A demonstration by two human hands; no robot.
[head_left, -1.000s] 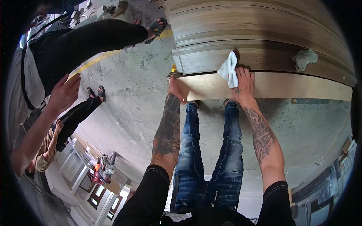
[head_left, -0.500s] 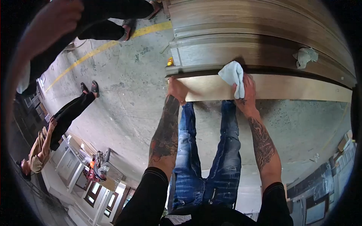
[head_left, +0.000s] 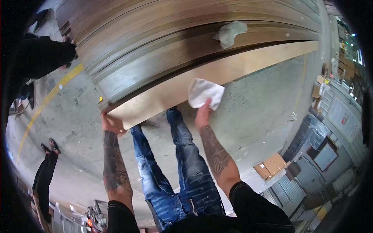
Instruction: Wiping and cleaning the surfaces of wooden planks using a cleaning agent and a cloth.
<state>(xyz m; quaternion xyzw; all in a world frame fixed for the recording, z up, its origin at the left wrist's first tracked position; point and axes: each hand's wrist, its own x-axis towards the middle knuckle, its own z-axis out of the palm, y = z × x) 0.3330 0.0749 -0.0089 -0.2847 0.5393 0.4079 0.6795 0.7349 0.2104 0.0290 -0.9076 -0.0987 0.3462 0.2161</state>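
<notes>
- Head view: the left hand (head_left: 112,123) grasps the left end of a long, pale wooden board (head_left: 155,97), with fingers reaching around this end.
- The right hand (head_left: 203,115) holds a white cloth (head_left: 206,93), pinching it near its lower edge; the cloth hangs somewhat loose and looks slightly blurred.
- This cloth overlaps the lower edge of the board in the picture, near its middle, but I cannot tell whether it touches the wood.
- The board lies in front of the person, slanting up toward the right, along the near edge of some brown wood-grain panels (head_left: 163,27); a dark gap runs between them.
- On these panels, beyond the board, rests a second cloth, crumpled and greyish white (head_left: 232,34).
- Just beside the near left corner of the panels is a small yellow object (head_left: 101,99), too small to identify.
- Below the board are the person's blue jeans (head_left: 194,163) and the grey concrete floor (head_left: 252,112), which bears a yellow line (head_left: 42,105) on the left.
- Two other people in dark trousers are at the left side, well apart from the hands.
- At the lower right stand cardboard boxes (head_left: 274,165).
</notes>
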